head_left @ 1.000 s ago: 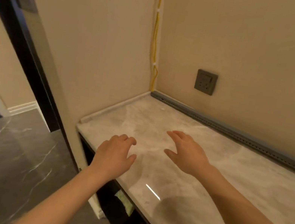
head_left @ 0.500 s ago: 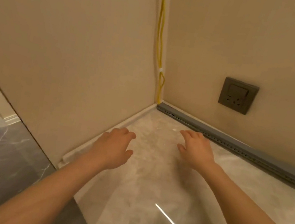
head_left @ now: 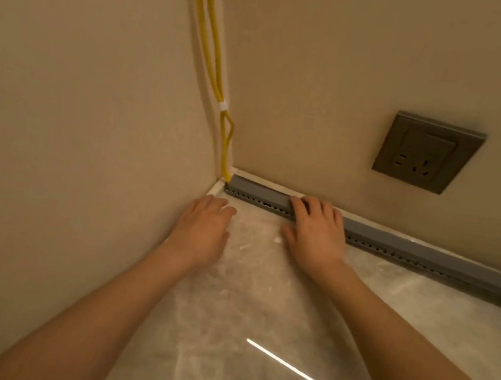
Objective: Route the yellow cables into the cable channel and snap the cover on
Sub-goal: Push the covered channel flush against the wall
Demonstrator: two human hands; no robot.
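Working at the shiny counter point(head_left: 249, 340), where a long grey channel point(head_left: 431, 255) runs along the wall.
The counter is smooth stone with pale, cloudy swirls. The channel is a thin, straight plastic strip with a row of little holes along its front; I cannot tell if its cover is on. The right hand point(head_left: 315, 234) lies on the channel near the corner, fingers loose, gripping nothing. The left hand point(head_left: 201, 231) is flat and loose over the counter, holding nothing. The yellow cables point(head_left: 210, 48) are two thin, bendy cords that hang down the wall corner, tied by a small white clip point(head_left: 223, 106), and meet the channel's left end. I think it is best to start at the corner and tuck the cables in gently, so they do not kink.
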